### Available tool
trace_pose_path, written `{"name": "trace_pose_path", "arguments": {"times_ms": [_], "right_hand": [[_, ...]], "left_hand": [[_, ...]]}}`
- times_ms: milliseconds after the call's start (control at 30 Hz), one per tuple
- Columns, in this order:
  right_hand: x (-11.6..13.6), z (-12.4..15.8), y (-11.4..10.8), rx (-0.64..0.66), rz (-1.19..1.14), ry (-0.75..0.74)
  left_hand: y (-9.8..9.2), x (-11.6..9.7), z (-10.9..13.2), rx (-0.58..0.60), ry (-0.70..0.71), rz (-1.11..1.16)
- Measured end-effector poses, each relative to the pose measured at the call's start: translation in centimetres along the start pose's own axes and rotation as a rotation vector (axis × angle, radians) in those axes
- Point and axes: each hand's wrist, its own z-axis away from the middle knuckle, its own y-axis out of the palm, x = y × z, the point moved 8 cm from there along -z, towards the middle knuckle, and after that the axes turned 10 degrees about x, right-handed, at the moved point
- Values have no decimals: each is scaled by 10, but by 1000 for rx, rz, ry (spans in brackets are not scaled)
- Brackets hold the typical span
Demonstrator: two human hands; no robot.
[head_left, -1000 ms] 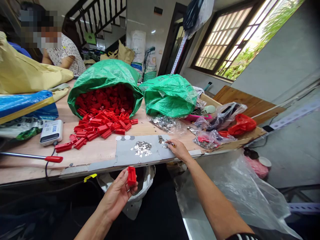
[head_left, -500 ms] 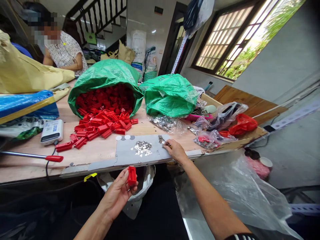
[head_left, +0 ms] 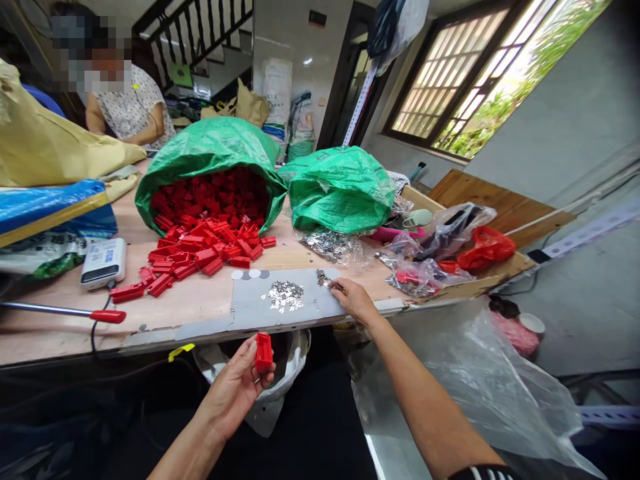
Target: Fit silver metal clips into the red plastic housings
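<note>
My left hand [head_left: 239, 375] grips a small red plastic housing [head_left: 264, 352], its hollow side turned up toward me, just off the table's front edge. At the right end of a grey mat [head_left: 247, 293], my right hand [head_left: 356, 300] is closed on a slim tool [head_left: 338, 287], whose kind I cannot make out. The tool's tip is by a little heap of small metal parts [head_left: 321, 276]. Left of that heap, a larger pile of shiny flat metal pieces [head_left: 284, 296] lies on the mat.
A green sack [head_left: 215, 143] spills many red housings [head_left: 200, 250] onto the table. Beside it stands another green sack [head_left: 340, 190]. A cardboard tray [head_left: 493, 275] holds bagged parts at right. A white power bank [head_left: 104, 263] and red-handled lever [head_left: 107, 317] lie left. A co-worker [head_left: 133, 107] sits behind.
My right hand has drawn slightly right with the slim tool, away from the small heap. My left hand keeps the red housing in place. The co-worker's head and arms have shifted a little.
</note>
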Motion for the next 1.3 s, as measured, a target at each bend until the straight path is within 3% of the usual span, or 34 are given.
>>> {"name": "trace_pose_path", "arguments": {"times_ms": [300, 533, 900, 1100, 1300], "right_hand": [[1, -4, -8, 35, -1, 75], [-10, -4, -11, -51, -93, 140], [-14, 0, -21, -112, -401, 105], [34, 8, -3, 8, -633, -37], [102, 28, 22, 134, -766, -111]], "left_hand": [[-2, 1, -2, -9, -3, -3], [-4, 3, 0, -11, -12, 0], [7, -9, 1, 39, 35, 6], [31, -26, 2, 167, 90, -40], [41, -43, 4, 151, 230, -161]]}}
